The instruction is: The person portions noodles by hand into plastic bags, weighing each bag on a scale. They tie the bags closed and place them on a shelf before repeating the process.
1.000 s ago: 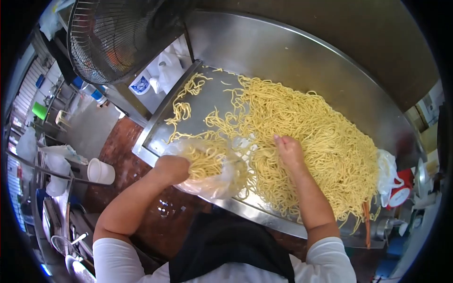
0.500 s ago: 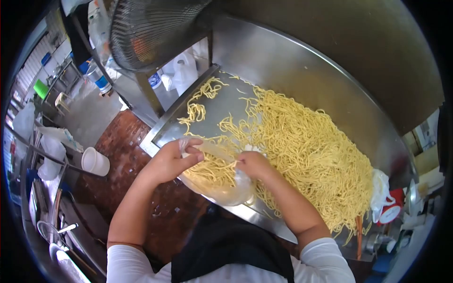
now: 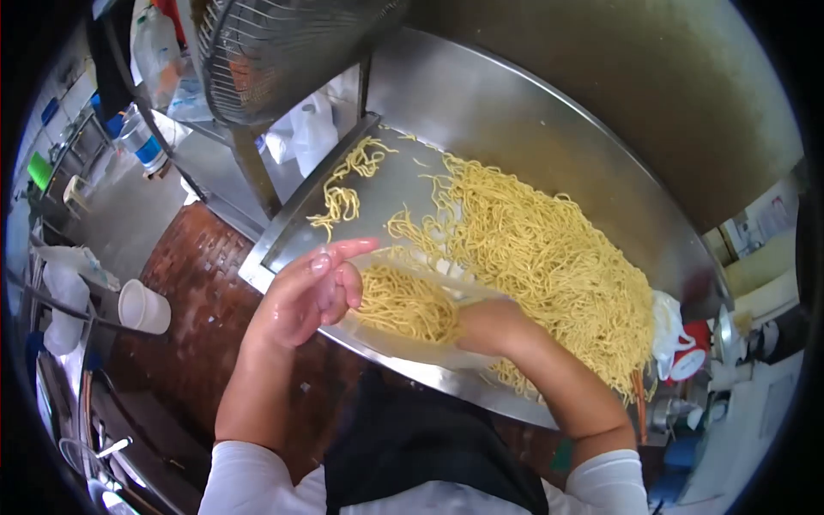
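Observation:
A clear plastic bag full of yellow noodles lies at the near edge of the metal tray. At the bag's left side is my left hand, palm turned up, index finger stretched out along the opening and the other fingers curled; the film seems to run by the fingers. My right hand reaches into the right side of the bag, its fingers hidden by noodles and plastic. Beyond the bag a large heap of loose noodles spreads over the tray, with a few strands at the far left.
A big fan stands at the upper left beside a metal post. A white bucket is on the brick floor at left. To the right of the heap are a white plastic bag, a red container and an orange stick.
My left hand has turned palm up, with its index finger extended. My right hand has moved right and down, into the bag, whose opening is wider. The whole view has shifted slightly.

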`<state>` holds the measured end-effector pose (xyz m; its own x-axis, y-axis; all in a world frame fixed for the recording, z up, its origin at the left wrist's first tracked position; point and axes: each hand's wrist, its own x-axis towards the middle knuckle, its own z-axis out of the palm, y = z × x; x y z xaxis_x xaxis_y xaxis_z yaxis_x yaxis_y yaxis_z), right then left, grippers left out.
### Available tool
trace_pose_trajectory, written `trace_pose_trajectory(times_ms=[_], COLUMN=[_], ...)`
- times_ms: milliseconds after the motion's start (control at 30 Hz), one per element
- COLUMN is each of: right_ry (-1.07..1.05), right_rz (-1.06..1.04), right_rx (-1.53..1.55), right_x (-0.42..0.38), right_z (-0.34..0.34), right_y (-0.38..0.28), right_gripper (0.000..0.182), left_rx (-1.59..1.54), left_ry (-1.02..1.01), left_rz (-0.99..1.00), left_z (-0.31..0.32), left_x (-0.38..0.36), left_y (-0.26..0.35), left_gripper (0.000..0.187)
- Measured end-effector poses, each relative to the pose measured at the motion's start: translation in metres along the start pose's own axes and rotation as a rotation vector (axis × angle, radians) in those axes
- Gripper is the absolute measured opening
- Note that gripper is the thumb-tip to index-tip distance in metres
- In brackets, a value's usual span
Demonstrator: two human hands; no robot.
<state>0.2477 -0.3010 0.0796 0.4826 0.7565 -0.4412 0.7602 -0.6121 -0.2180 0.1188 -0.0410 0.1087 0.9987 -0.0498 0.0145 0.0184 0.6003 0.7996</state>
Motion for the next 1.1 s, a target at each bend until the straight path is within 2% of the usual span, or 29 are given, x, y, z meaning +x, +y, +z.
trace_pose_trajectory(times_ms=[67, 100, 133, 167, 200, 233, 267, 300, 333, 367, 400, 433, 500, 533, 567, 600, 633, 667, 733, 767, 900, 1000, 1033, 1100], right_ry=[-0.221, -0.222, -0.159, -0.091, 0.012, 0.117, 0.319, 0.524, 0.601, 0.79, 0.978, 0.996, 0.958, 0.832, 0.793, 0.786, 0.781, 0.8, 0.619, 0.589, 0.631, 0.684, 0.696, 0.946], right_rz=[0.247, 0.266, 0.229, 0.195, 0.101, 0.006, -0.109, -0.228, -0.246, -0.318, -0.387, -0.365, -0.232, -0.126, 0.007, 0.072, 0.138, 0.141, 0.165, 0.145, 0.107, 0.005, 0.013, -0.058], right_rx=[-0.183, -0.174, -0.165, -0.161, -0.063, 0.034, 0.137, 0.233, 0.275, 0.241, 0.205, 0.205, 0.324, 0.401, 0.417, 0.457, 0.501, 0.516, 0.842, 0.873, 0.991, 0.939, 0.936, 0.55], right_x=[-0.04, -0.053, -0.066, -0.077, -0.085, -0.089, -0.088, -0.088, -0.098, -0.11, -0.123, -0.142, -0.192, -0.223, -0.253, -0.281, -0.305, -0.326, -0.366, -0.376, -0.381, -0.375, -0.373, -0.372], right_z=[-0.05, -0.059, -0.066, -0.072, -0.076, -0.076, -0.062, -0.048, -0.049, -0.043, -0.034, -0.021, 0.012, 0.031, 0.052, 0.078, 0.099, 0.109, 0.121, 0.128, 0.138, 0.124, 0.116, 0.094], right_y=[-0.028, -0.033, -0.037, -0.04, -0.047, -0.057, -0.063, -0.069, -0.077, -0.071, -0.062, -0.045, 0.007, 0.036, 0.06, 0.082, 0.098, 0.105, 0.12, 0.131, 0.159, 0.159, 0.16, 0.163], right_gripper=[0.036, 0.036, 0.036, 0.037, 0.036, 0.035, 0.031, 0.027, 0.021, 0.023, 0.025, 0.025, 0.028, 0.032, 0.03, 0.03, 0.029, 0.029, 0.029, 0.03, 0.035, 0.081, 0.081, 0.109], left_rx=[-0.048, -0.033, -0.017, 0.105, 0.1, 0.383, 0.663, 0.661, 0.719, 0.77, 0.624, 0.48, 0.462, 0.395, 0.331, 0.449, 0.357, 0.381, 0.393, 0.392, 0.379, 0.389, 0.403, 0.414], left_ry=[-0.037, -0.023, -0.015, -0.016, -0.046, -0.193, -0.341, -0.374, -0.129, 0.122, 0.272, 0.418, 0.533, 0.522, 0.331, 0.366, 0.275, 0.209, 0.147, 0.107, -0.168, -0.315, -0.381, -0.55], left_rz=[-0.023, 0.016, 0.057, 0.059, 0.058, 0.191, 0.332, 0.336, 0.389, 0.435, 0.248, 0.056, 0.128, 0.157, 0.14, 0.147, 0.163, 0.143, 0.11, 0.121, 0.155, 0.151, 0.143, 0.133], left_z=[0.001, 0.007, 0.016, 0.029, 0.041, 0.05, 0.057, 0.06, 0.061, 0.065, 0.082, 0.098, 0.086, 0.089, 0.096, 0.121, 0.144, 0.164, 0.206, 0.226, 0.311, 0.374, 0.392, 0.433], left_x=[0.004, 0.004, 0.005, 0.006, 0.008, 0.011, 0.013, 0.015, 0.017, 0.019, 0.011, 0.003, 0.001, 0.0, -0.004, 0.0, 0.004, 0.01, 0.022, 0.026, 0.041, 0.061, 0.07, 0.081], left_y=[-0.013, -0.023, -0.034, -0.047, -0.068, -0.096, -0.122, -0.148, -0.172, -0.185, -0.163, -0.136, -0.126, -0.117, -0.097, -0.084, -0.074, -0.069, -0.066, -0.065, -0.046, -0.053, -0.058, -0.076], left_gripper=[0.078, 0.073, 0.068, 0.072, 0.072, 0.073, 0.075, 0.075, 0.054, 0.034, 0.023, 0.016, 0.02, 0.021, 0.019, 0.024, 0.026, 0.028, 0.032, 0.033, 0.046, 0.053, 0.056, 0.068])
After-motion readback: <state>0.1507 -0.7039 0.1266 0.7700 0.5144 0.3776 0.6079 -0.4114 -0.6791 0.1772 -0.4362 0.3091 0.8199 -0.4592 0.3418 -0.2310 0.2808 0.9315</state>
